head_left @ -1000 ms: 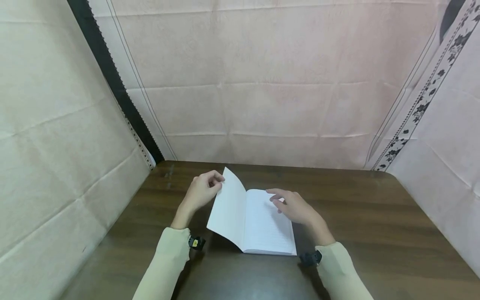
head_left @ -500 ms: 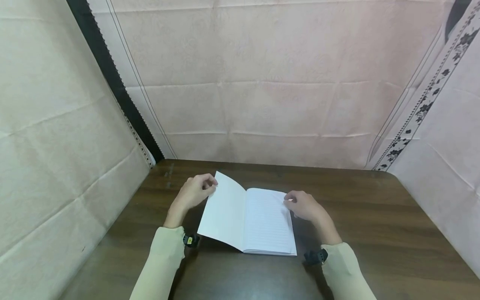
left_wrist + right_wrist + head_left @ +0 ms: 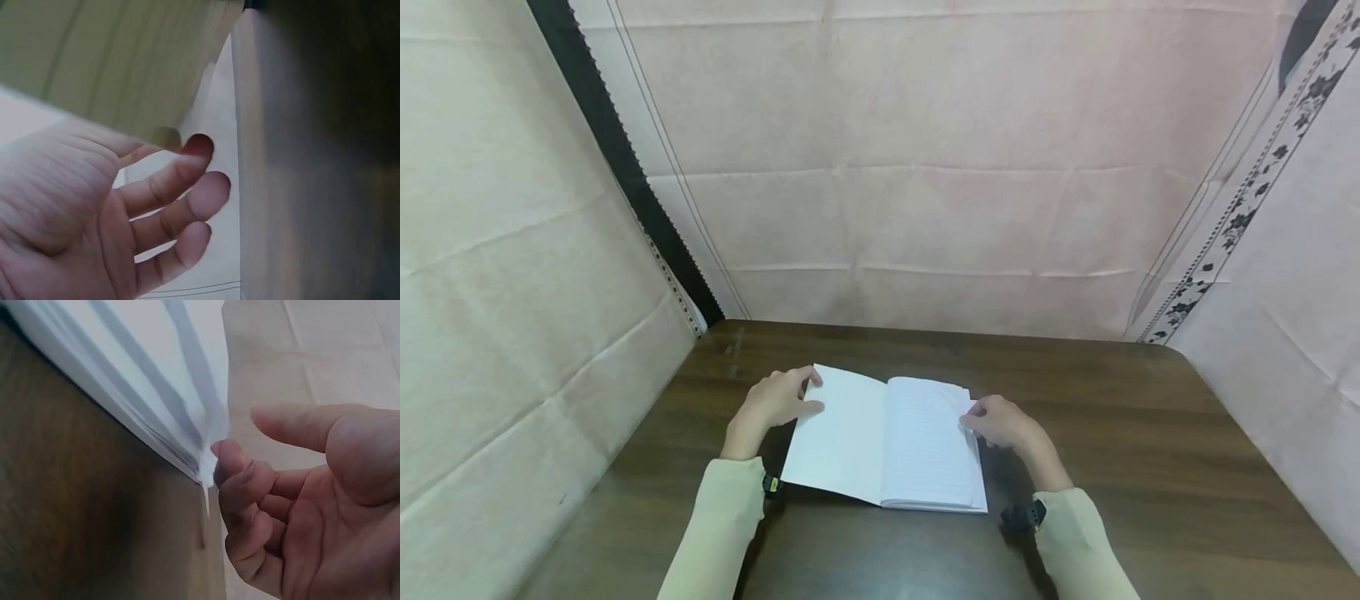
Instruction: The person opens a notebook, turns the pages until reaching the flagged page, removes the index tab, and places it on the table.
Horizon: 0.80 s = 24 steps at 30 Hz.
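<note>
A white notebook with faint ruled lines lies spread on the wooden table. Its left leaf or cover slopes up off the table, and an olive striped outer side shows in the left wrist view. My left hand holds that cover near its upper left corner; the cover partly hides the thumb and index finger in the left wrist view. At the upper right edge is my right hand. Its bent fingers touch the corner of the slightly fanned pages, while the thumb stands apart from them.
The brown wooden table extends around the notebook. Pale cloth hangs behind it and at both sides, with a dark strip at left and a floral border at right. Each wrist wears a dark device.
My left hand has moved left and nearer, lowering the cover outward so the notebook lies flatter. My right hand has shifted from above the right page to its upper right edge.
</note>
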{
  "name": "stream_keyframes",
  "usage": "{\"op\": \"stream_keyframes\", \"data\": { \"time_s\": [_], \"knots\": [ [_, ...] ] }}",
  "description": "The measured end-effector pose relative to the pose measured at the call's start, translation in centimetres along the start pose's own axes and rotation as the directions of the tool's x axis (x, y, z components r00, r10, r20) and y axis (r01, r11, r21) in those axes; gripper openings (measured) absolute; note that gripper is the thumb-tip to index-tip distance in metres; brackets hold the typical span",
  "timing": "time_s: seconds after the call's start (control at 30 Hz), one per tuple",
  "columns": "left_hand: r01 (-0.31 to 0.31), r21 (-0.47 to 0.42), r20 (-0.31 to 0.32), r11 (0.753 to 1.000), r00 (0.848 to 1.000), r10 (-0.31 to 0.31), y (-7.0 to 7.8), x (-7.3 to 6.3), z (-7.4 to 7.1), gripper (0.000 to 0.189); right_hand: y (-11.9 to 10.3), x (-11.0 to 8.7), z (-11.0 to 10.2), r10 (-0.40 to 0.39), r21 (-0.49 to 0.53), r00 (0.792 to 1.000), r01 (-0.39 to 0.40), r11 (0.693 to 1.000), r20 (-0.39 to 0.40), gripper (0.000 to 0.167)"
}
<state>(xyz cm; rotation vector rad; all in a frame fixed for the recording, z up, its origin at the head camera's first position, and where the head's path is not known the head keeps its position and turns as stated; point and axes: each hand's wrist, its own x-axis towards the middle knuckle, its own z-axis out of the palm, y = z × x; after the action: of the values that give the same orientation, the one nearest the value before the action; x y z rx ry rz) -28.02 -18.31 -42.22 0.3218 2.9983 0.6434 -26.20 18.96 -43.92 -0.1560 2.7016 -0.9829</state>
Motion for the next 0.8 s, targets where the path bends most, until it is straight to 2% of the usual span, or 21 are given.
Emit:
{"op": "stream_keyframes", "data": {
  "time_s": [0.17, 0.33, 0.57, 0.8],
  "knots": [
    [-0.015, 0.014, 0.062, 1.000, 0.998, 0.014, -0.3, 0.4, 0.1, 0.044, 0.0, 0.3, 0.5, 0.005, -0.002, 1.000, -0.005, 1.000, -0.005, 0.032],
    [-0.003, 0.004, 0.147, 1.000, 0.989, 0.003, -0.8, 0.1, 0.2, 0.047, 0.2, 0.2, 1.1, 0.030, 0.008, 1.000, -0.030, 1.000, 0.003, 0.036],
    [-0.009, -0.126, 0.240, 0.992, 0.970, 0.039, -1.9, -0.6, 0.1, 0.054, 0.4, 0.2, 1.5, 0.057, 0.014, 0.998, -0.057, 0.998, 0.004, 0.038],
    [0.054, -0.176, 0.321, 0.983, 0.947, 0.006, -2.1, -1.0, 0.5, 0.066, 0.3, 0.5, 1.6, 0.052, 0.035, 0.999, -0.053, 0.998, 0.011, 0.033]
  ]
}}
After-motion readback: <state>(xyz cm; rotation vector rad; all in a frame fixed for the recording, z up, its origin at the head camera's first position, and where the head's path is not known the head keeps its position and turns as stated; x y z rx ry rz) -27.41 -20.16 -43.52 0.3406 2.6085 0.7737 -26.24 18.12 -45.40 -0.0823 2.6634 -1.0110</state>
